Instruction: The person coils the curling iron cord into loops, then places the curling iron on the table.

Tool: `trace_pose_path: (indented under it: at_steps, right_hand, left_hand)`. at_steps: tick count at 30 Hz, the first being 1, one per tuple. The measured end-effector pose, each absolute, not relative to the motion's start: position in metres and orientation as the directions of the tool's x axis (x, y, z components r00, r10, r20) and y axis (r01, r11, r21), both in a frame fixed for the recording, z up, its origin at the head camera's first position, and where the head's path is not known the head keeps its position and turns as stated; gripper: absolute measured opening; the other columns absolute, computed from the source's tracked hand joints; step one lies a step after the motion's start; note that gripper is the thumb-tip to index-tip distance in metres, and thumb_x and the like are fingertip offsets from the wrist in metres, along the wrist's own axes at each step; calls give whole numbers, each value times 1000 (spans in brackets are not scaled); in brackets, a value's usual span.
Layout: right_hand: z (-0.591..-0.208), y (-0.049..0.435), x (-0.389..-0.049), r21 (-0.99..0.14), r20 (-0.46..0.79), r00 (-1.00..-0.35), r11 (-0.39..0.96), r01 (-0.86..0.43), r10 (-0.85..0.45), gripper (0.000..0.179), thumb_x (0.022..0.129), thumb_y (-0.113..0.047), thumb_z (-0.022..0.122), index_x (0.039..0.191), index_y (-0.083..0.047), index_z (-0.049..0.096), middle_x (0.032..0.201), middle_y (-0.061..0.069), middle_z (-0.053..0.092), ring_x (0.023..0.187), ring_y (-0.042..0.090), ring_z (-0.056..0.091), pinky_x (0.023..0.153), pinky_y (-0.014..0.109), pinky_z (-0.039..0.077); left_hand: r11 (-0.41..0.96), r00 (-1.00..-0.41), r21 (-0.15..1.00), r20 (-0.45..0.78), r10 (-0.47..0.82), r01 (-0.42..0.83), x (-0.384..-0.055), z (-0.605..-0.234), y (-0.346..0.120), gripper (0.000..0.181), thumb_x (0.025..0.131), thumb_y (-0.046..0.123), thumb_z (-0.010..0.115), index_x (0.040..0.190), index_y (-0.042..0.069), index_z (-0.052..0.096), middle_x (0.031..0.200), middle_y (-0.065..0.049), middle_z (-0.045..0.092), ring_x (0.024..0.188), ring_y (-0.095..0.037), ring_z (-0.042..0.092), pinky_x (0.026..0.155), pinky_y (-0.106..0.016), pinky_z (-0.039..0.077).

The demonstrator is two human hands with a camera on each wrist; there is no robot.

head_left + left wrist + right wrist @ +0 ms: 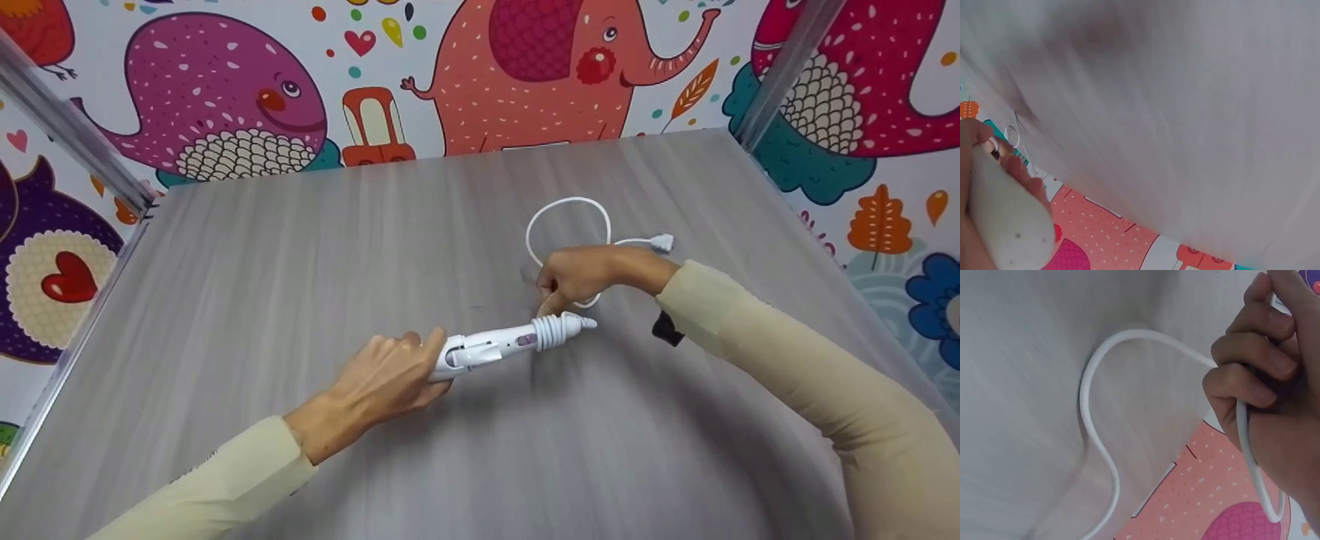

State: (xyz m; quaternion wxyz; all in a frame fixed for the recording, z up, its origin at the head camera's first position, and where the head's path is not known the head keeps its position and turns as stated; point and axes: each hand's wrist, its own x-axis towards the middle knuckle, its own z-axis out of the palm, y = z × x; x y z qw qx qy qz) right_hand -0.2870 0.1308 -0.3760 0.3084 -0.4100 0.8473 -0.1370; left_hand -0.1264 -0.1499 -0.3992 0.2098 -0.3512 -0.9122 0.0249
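My left hand (394, 371) grips a white curling iron (480, 351) around one end, holding it over the table. In the left wrist view, the rounded white end of the curling iron (1013, 219) shows beside the fingers. Several turns of white power cord (551, 332) are wrapped round its other end, close to the tapered cord outlet. Just above those turns is my right hand (581, 274), its fingers curled round the cord. From the right hand, the free cord (1086, 399) bends in a loose loop. Its white plug (662, 242) lies on the table to the right.
The grey wood-grain table (300, 255) has printed panels with cartoon animals (225, 90) along its back and sides. Metal posts (787, 75) stand at the back corners. Something small and black (667, 328) shows under the right sleeve.
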Motion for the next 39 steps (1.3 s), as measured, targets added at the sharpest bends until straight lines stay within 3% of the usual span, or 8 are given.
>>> trace_pose_path:
  at_steps: [5,9,18,22,31,39]
  right_hand:
    - [-365,129,-281,-469,-328,-519,613,-636,-789,40,79,-41,83,63,-15,58,56,-12,45,54,5,40,53,23,32]
    - [-357,124,-276,-477,-257,-526,579,-661,-811,39,78,-38,84,63,-13,58,57,-11,45,54,5,39,53,23,32]
    - [-350,115,-253,-478,-80,-600,559,-678,-796,28,85,-29,79,69,-11,64,59,-9,46,56,6,39,53,26,30]
    - [-350,116,-246,-503,-77,-620,567,-652,-781,26,90,-29,73,73,-11,66,62,-7,46,57,7,38,53,26,29]
    - [-354,126,-248,-577,-145,-592,554,-600,-793,22,100,-23,58,91,-10,73,69,-5,52,61,9,43,58,26,35]
    - [-355,131,-250,-707,-268,-554,552,-443,-788,31,105,-24,48,94,-8,72,63,-4,42,56,9,36,52,25,28]
  left_hand:
    - [715,-635,-202,343,692,670,-127,-403,-150,37,78,31,79,90,8,52,58,-3,56,43,-12,49,38,-28,43]
    - [697,-623,-203,327,711,688,-129,-402,-150,37,77,30,79,90,9,51,58,-4,56,43,-13,48,39,-29,43]
    - [748,-696,-177,281,661,640,-136,-407,-153,42,75,30,82,93,8,52,59,-6,59,46,-21,58,43,-36,47]
    - [775,-726,-169,275,631,609,-138,-409,-155,43,75,30,83,93,7,52,60,-7,61,48,-23,59,43,-37,48]
    - [839,-791,-165,280,544,518,-144,-409,-155,42,77,30,83,90,6,51,61,-11,63,50,-25,62,44,-38,50]
    - [876,-794,-210,369,483,435,-149,-400,-158,46,73,29,87,90,4,52,60,-12,62,47,-23,60,43,-39,49]
